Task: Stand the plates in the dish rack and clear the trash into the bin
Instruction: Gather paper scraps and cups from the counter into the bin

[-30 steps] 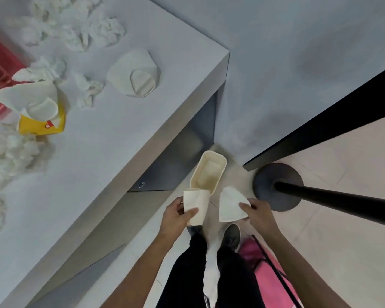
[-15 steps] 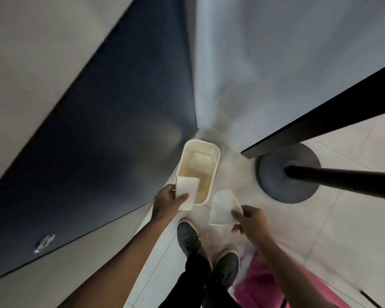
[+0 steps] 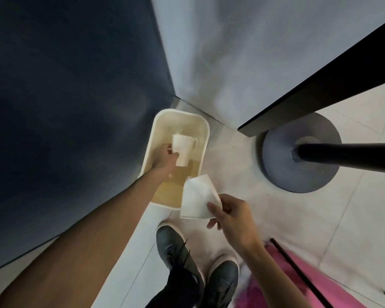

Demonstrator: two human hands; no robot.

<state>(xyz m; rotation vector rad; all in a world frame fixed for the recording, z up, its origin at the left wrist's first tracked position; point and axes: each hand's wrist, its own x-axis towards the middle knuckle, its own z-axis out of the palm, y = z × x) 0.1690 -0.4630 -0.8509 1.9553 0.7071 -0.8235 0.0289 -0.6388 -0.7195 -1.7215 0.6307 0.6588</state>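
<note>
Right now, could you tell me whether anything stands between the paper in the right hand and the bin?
Nothing visible does. The paper in the right hand hangs at the near rim of the bin; the left hand holds another piece farther inside.

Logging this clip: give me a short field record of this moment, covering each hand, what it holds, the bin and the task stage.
left hand: reaches into the bin, pinching a small white paper
right hand: holds a larger white paper at the bin's near rim
bin: cream, open, on the tiled floor beside a dark panel
nearby: round stand base to the right; two dark shoes below
task stage: trash at the bin, neither paper released yet
</note>
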